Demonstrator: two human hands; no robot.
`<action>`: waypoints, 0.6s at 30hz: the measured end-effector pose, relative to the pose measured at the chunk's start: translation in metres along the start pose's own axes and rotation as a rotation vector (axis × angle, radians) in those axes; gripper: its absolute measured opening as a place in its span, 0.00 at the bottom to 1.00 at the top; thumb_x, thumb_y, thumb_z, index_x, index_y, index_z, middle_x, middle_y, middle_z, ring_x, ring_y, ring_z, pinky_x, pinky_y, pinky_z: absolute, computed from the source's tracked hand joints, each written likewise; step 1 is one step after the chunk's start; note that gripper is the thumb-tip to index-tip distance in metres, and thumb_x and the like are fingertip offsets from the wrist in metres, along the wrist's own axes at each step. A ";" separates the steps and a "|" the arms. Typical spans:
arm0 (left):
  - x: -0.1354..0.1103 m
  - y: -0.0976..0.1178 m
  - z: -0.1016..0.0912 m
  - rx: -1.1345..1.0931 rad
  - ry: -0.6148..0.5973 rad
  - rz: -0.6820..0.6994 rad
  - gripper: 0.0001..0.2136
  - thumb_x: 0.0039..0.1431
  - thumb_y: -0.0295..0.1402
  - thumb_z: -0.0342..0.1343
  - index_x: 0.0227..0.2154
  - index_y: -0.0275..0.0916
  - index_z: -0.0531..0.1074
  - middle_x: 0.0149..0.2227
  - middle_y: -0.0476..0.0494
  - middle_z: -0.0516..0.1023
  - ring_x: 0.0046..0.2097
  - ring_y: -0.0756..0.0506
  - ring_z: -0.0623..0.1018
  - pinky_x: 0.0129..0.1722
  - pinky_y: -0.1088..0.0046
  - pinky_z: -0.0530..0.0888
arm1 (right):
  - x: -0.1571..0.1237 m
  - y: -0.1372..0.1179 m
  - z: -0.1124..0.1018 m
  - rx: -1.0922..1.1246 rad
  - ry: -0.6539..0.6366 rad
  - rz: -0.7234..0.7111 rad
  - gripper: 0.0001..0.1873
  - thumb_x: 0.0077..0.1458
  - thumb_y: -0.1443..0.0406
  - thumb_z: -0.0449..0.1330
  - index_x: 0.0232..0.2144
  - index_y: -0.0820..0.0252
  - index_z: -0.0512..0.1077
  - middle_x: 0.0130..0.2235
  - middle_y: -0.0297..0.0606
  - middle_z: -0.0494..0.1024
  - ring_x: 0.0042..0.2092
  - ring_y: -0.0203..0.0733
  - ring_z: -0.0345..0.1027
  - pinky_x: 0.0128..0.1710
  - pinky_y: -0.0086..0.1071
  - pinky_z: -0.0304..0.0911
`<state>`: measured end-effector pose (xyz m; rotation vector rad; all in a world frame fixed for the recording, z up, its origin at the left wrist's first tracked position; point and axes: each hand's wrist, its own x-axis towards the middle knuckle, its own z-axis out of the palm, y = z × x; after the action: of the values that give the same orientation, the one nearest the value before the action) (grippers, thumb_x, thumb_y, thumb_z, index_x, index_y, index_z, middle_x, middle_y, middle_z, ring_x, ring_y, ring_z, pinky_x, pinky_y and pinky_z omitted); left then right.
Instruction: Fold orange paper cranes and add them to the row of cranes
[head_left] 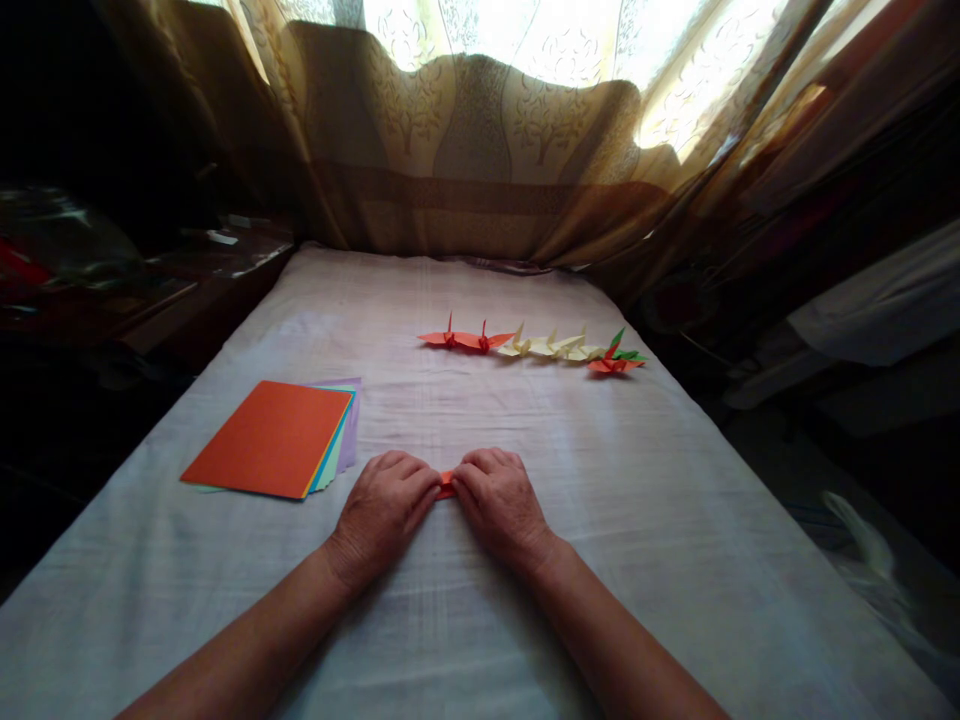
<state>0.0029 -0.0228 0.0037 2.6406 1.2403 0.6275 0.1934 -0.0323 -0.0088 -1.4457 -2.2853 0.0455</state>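
A small folded piece of orange-red origami paper (447, 486) lies on the pale sheet, mostly covered by my two hands. My left hand (388, 500) is closed on its left side, thumb and fingers pressed together at the edge. From the other side my right hand (498, 502) grips it the same way. Only a narrow strip of the paper shows between the thumbs, so its full folded shape is hidden. To the left of my left hand rests a stack of coloured square paper (266, 440), an orange sheet on top.
Beyond my hands stands a row of folded paper cranes: red ones (466, 341), pale yellow ones (553, 346) and a green one (619, 352) at the right end. A patterned curtain (465, 130) hangs behind the sheet-covered surface (645, 560). Dark furniture stands at the left.
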 end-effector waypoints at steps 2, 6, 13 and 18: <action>0.002 0.000 0.001 -0.001 -0.017 -0.065 0.12 0.67 0.36 0.48 0.33 0.41 0.75 0.34 0.45 0.77 0.39 0.44 0.72 0.41 0.65 0.68 | 0.006 0.002 -0.001 -0.003 -0.046 0.003 0.09 0.62 0.65 0.58 0.29 0.56 0.73 0.34 0.37 0.75 0.38 0.40 0.65 0.40 0.34 0.54; 0.004 -0.001 0.004 0.020 -0.031 -0.144 0.11 0.66 0.35 0.48 0.33 0.41 0.74 0.34 0.44 0.77 0.38 0.43 0.72 0.41 0.64 0.66 | 0.015 0.005 0.000 0.012 -0.115 0.038 0.09 0.62 0.65 0.58 0.29 0.56 0.74 0.33 0.35 0.75 0.37 0.39 0.66 0.38 0.32 0.54; 0.006 -0.001 0.006 0.089 -0.019 -0.158 0.10 0.66 0.34 0.48 0.32 0.41 0.73 0.35 0.44 0.76 0.39 0.43 0.71 0.40 0.64 0.65 | 0.012 0.005 0.005 0.097 -0.031 0.092 0.05 0.59 0.66 0.60 0.31 0.56 0.74 0.34 0.35 0.75 0.38 0.40 0.66 0.39 0.33 0.56; 0.005 -0.001 0.005 0.097 -0.058 -0.166 0.07 0.64 0.34 0.52 0.32 0.41 0.73 0.35 0.44 0.75 0.39 0.42 0.71 0.41 0.63 0.65 | 0.011 0.009 -0.001 0.210 -0.070 0.060 0.04 0.57 0.68 0.61 0.31 0.56 0.74 0.36 0.35 0.75 0.39 0.39 0.67 0.41 0.32 0.58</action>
<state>0.0067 -0.0182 0.0003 2.5748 1.4891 0.4719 0.1979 -0.0191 -0.0069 -1.4224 -2.2148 0.3486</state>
